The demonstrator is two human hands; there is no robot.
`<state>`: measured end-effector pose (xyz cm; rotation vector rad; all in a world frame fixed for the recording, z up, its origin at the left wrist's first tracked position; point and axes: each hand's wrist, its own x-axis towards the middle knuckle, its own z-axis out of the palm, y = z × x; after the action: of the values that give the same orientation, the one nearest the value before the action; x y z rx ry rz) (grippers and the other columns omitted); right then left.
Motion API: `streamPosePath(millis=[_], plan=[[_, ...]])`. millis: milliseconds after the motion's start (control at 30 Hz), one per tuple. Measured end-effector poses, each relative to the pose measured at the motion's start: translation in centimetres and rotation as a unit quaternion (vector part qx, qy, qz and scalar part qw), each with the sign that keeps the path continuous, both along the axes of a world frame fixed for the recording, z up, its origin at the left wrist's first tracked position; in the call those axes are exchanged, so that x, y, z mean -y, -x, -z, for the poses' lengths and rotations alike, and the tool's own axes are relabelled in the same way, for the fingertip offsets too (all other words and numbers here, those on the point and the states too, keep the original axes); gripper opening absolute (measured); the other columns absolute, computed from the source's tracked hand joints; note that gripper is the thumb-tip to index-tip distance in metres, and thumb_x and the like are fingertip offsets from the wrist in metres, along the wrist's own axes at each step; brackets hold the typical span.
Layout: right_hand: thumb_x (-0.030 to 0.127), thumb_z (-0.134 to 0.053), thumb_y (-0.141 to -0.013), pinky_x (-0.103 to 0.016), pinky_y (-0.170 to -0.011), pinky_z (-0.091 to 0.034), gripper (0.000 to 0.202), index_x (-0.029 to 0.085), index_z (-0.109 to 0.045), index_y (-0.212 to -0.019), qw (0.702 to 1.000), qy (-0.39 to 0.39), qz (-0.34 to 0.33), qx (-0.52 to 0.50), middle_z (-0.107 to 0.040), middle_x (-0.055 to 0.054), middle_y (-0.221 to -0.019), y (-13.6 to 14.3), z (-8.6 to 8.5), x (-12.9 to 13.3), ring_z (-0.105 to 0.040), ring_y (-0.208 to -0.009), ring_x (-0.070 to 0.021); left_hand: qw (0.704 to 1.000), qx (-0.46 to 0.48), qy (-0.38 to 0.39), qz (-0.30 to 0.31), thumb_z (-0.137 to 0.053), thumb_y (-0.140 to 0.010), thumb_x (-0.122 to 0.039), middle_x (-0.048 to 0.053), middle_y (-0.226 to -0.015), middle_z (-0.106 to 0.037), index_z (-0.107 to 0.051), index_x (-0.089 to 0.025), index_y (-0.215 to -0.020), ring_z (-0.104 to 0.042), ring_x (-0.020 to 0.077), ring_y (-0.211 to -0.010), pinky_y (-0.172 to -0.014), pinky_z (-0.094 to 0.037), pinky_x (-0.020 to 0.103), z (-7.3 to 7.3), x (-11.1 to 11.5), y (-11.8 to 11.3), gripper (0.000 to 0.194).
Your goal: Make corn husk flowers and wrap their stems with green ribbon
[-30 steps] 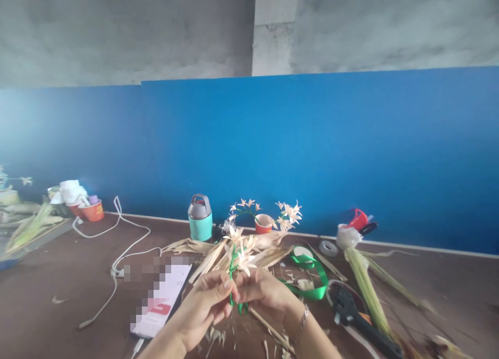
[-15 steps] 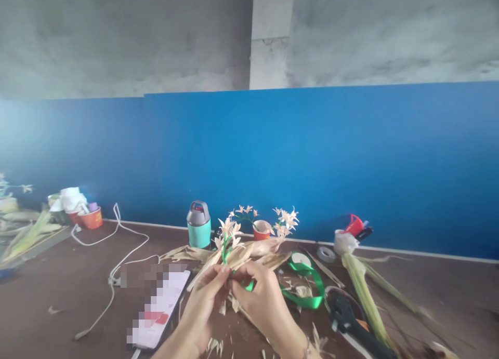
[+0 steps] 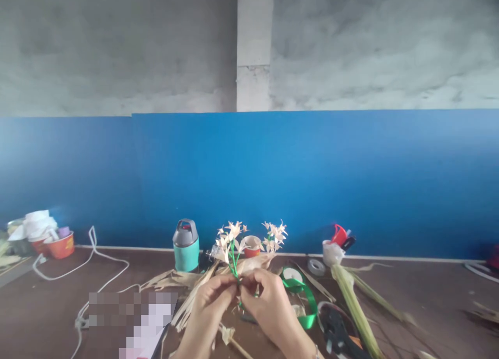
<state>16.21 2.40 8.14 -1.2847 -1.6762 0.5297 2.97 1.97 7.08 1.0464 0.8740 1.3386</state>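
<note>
Spray (image 3: 233, 255), one: white blossoms, green stem; rises upright from between the fingertips, blossoms clear above them. Left hand (image 3: 210, 303): thumb and forefinger pinching the stem. Right hand (image 3: 268, 299): fingers curled, pinching the stem just beside the left's. Ribbon (image 3: 311, 308), green: on table (image 3: 421, 296), beyond right hand. Cup (image 3: 252, 251): behind spray.

A flower spray (image 3: 225, 243) rises between the left hand (image 3: 210, 302) and right hand (image 3: 268, 302). Corn husks (image 3: 249, 265) lie behind it — a paper cup (image 3: 252, 253) beyond them, a lidded bottle (image 3: 186, 256) left of the cup. Left of the hands lies a phone (image 3: 154, 325), then a cable (image 3: 93, 235); to the right, ribbon (image 3: 311, 320), with a tape roll (image 3: 316, 273) behind.
</note>
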Motion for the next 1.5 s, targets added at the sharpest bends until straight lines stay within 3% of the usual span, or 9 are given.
streamPosePath(millis=[133, 333, 433, 633, 767, 933, 1100, 1300, 1500], plan=[[0.011, -0.053, -0.065, -0.023, -0.056, -0.041, 0.010, 0.016, -0.057, -0.057, 0.999, 0.013, -0.031, -0.034, -0.063, -0.002, -0.060, -0.4, -0.2, -0.2, -0.056, -0.059, -0.0148, 0.988, -0.131, -0.074, 0.023, -0.069, -0.068, -0.024, 0.001, -0.062, -0.064, -0.071, -0.015, -0.071, -0.055, 0.0148, -0.060, -0.058, -0.042, 0.022, 0.0, -0.8, 0.9, 0.009], [0.010, -0.054, -0.064, -0.023, -0.055, -0.041, 0.009, 0.015, -0.061, -0.060, 0.998, 0.034, -0.045, -0.042, -0.063, -0.002, -0.060, -0.2, -0.2, 0.0, -0.056, -0.060, -0.0146, 0.924, -0.319, -0.210, 0.001, -0.054, -0.078, -0.020, 0.002, -0.071, -0.063, -0.067, -0.018, -0.072, -0.056, 0.0172, -0.068, -0.061, -0.042, 0.023, 0.4, -1.5, 1.9, 0.015], [0.010, -0.053, -0.064, -0.022, -0.054, -0.040, 0.010, 0.015, -0.060, -0.059, 0.996, 0.052, -0.050, -0.048, -0.062, -0.001, -0.059, -0.3, -0.3, 0.0, -0.055, -0.059, -0.0139, 0.903, -0.371, -0.215, -0.023, -0.050, -0.083, -0.023, 0.001, -0.068, -0.061, -0.062, -0.019, -0.071, -0.054, 0.0162, -0.063, -0.058, -0.040, 0.023, 0.4, -1.1, 2.1, 0.017], [0.010, -0.053, -0.063, -0.022, -0.052, -0.040, 0.009, 0.014, -0.059, -0.058, 0.996, 0.066, -0.041, -0.053, -0.063, -0.002, -0.059, -0.1, -0.3, 0.0, -0.055, -0.057, -0.0141, 0.949, -0.281, -0.142, 0.035, -0.053, -0.083, -0.032, 0.001, -0.066, -0.063, -0.060, -0.018, -0.076, -0.058, 0.0169, -0.061, -0.057, -0.043, 0.024, 0.0, -0.3, 1.5, 0.018], [0.010, -0.054, -0.065, -0.023, -0.054, -0.040, 0.009, 0.014, -0.061, -0.060, 0.998, 0.042, -0.031, -0.043, -0.064, -0.002, -0.061, 0.2, -0.1, 0.2, -0.055, -0.058, -0.0141, 0.971, -0.214, -0.096, 0.039, -0.059, -0.079, -0.041, -0.001, -0.054, -0.058, -0.058, -0.017, -0.067, -0.055, 0.0148, -0.050, -0.050, -0.042, 0.023, 0.2, -0.7, 1.3, 0.027], [0.019, -0.059, -0.071, -0.021, -0.051, -0.037, 0.011, 0.015, -0.059, -0.061, 0.984, 0.078, -0.090, -0.136, -0.057, 0.001, -0.058, -0.2, 0.0, -0.2, -0.049, -0.054, -0.0108, 0.969, -0.220, -0.111, -0.007, -0.060, -0.079, -0.044, -0.002, -0.049, -0.055, -0.055, -0.017, -0.061, -0.050, 0.0119, -0.047, -0.046, -0.037, 0.020, 0.4, -1.1, 1.6, 0.033], [0.039, -0.064, -0.075, -0.020, -0.047, -0.029, 0.026, 0.013, -0.067, -0.075, 0.935, 0.187, -0.140, -0.268, -0.053, 0.003, -0.059, -1.1, -0.4, -0.7, -0.039, -0.049, -0.0073, 0.981, -0.181, -0.040, 0.056, -0.063, -0.075, -0.050, -0.003, -0.044, -0.054, -0.055, -0.017, -0.063, -0.048, 0.0103, -0.038, -0.042, -0.036, 0.020, -0.4, -0.5, 1.4, 0.036], [0.038, -0.072, -0.067, -0.021, -0.049, -0.031, 0.024, 0.015, -0.067, -0.061, 0.884, 0.240, -0.231, -0.329, -0.050, 0.003, -0.054, -0.5, -0.4, -0.3, -0.038, -0.050, -0.0081, 0.977, -0.193, -0.028, 0.089, -0.068, -0.069, -0.051, -0.003, -0.046, -0.054, -0.061, -0.014, -0.065, -0.047, 0.0087, -0.034, -0.036, -0.032, 0.019, -0.6, -0.1, 0.9, 0.038], [0.026, -0.071, -0.062, -0.022, -0.049, -0.026, 0.020, 0.014, -0.060, -0.050, 0.915, 0.176, -0.188, -0.312, -0.047, 0.005, -0.049, -0.4, 0.1, -0.5, -0.035, -0.048, -0.0070, 0.964, -0.250, -0.038, 0.086, -0.070, -0.069, -0.047, -0.002, -0.044, -0.054, -0.058, -0.015, -0.057, -0.048, 0.0103, -0.035, -0.036, -0.033, 0.020, -0.4, -0.3, 1.4, 0.035]])
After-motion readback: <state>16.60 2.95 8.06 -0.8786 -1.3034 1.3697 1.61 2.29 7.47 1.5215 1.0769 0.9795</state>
